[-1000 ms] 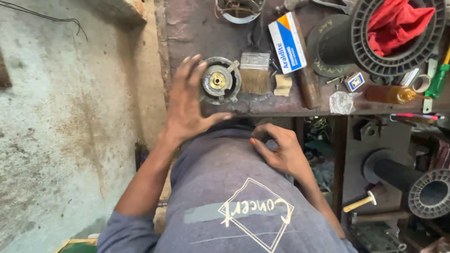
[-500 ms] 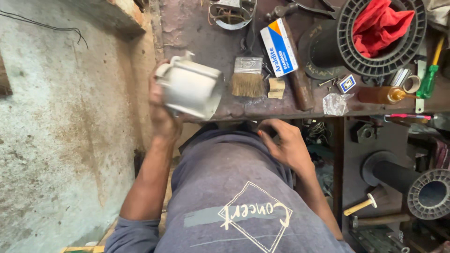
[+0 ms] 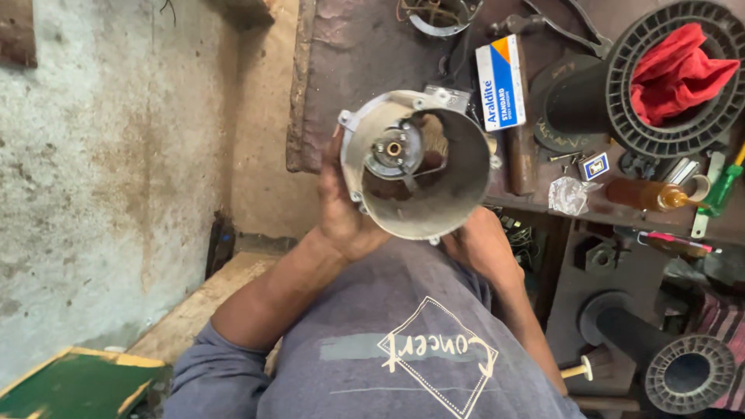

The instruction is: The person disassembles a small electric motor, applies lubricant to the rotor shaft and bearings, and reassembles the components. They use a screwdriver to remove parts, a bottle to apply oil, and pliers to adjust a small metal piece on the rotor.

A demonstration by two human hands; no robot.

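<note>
My left hand grips a round grey metal housing by its left rim and holds it up over my lap. The cup-shaped housing's open end faces me. Inside it sits a round bearing plate with a brass centre. My right hand lies against the housing's lower right edge. Its fingers are hidden behind the housing, so I cannot tell whether it grips.
The dark workbench carries a white, blue and orange box, a black spool with a red cloth, an amber bottle and a green screwdriver. Another black spool lies lower right. A rough wall is to the left.
My left hand went from resting on the bench to lifting the housing, then turned its open end toward me and brought it closer. My right hand moved up beside it.
</note>
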